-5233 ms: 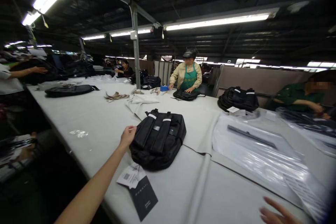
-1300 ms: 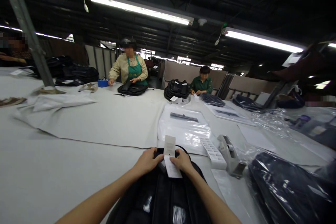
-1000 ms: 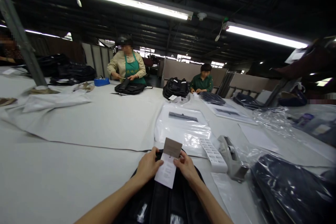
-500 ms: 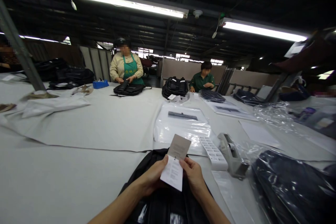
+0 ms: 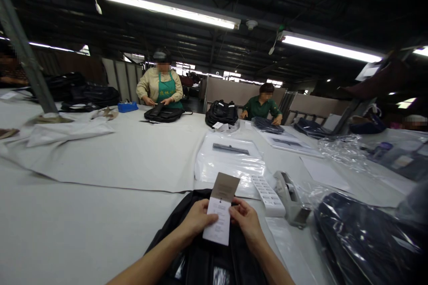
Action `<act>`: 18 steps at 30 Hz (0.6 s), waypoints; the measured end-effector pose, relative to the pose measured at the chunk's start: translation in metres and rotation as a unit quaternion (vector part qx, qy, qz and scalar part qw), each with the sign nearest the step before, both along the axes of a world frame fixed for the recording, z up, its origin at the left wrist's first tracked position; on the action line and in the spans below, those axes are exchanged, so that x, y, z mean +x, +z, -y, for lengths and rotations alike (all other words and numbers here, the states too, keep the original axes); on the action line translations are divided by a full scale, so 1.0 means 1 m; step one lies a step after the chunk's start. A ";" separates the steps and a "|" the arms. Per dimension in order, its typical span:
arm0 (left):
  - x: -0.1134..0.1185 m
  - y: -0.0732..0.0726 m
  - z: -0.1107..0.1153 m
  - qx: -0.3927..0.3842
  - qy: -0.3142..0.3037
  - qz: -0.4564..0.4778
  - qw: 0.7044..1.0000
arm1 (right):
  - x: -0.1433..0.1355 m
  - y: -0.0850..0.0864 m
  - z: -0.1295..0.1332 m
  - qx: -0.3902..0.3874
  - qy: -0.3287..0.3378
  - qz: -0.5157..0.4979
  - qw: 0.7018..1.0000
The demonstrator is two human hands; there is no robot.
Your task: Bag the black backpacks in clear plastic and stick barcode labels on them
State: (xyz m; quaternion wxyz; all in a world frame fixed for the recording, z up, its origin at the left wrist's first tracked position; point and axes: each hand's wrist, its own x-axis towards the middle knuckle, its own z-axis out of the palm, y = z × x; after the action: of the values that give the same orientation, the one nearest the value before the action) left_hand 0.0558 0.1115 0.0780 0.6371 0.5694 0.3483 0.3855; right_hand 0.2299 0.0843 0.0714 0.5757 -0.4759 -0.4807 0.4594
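Note:
A printed paper hang tag [image 5: 216, 230] is held up over a black backpack [image 5: 197, 260], its grey-brown upper panel folded up above a white lower panel. My left hand [image 5: 198, 219] is closed on the tag's left side, the thumb lying across the white panel. At the right edge, the fingers of my right hand [image 5: 244, 217] pinch the same tag near the fold. The backpack lies on the white-covered table in front of me, partly hidden by my hands and forearms.
Right of the bag are a strip of barcode stickers [image 5: 267, 196], a grey tape dispenser [image 5: 292, 200] and a dark bag in clear plastic [image 5: 364, 240]. Flat plastic bags [image 5: 230, 160] lie ahead. Two co-workers [image 5: 163, 84] handle bags across the table.
My left thumb has moved down from the fold onto the tag's white panel. The tag sits slightly more upright. The co-worker at right has reached a hand onto a wrapped bag.

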 end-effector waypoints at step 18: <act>0.006 -0.005 0.056 0.255 -0.016 -0.178 0.950 | -0.008 -0.002 0.027 -0.058 0.055 -0.109 0.991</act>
State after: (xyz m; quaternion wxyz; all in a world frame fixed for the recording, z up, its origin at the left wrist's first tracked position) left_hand 0.0618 0.0558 0.0728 0.4041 0.7779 0.3372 0.3434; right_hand 0.2216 0.0569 0.0695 0.5701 -0.4284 -0.4128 0.5666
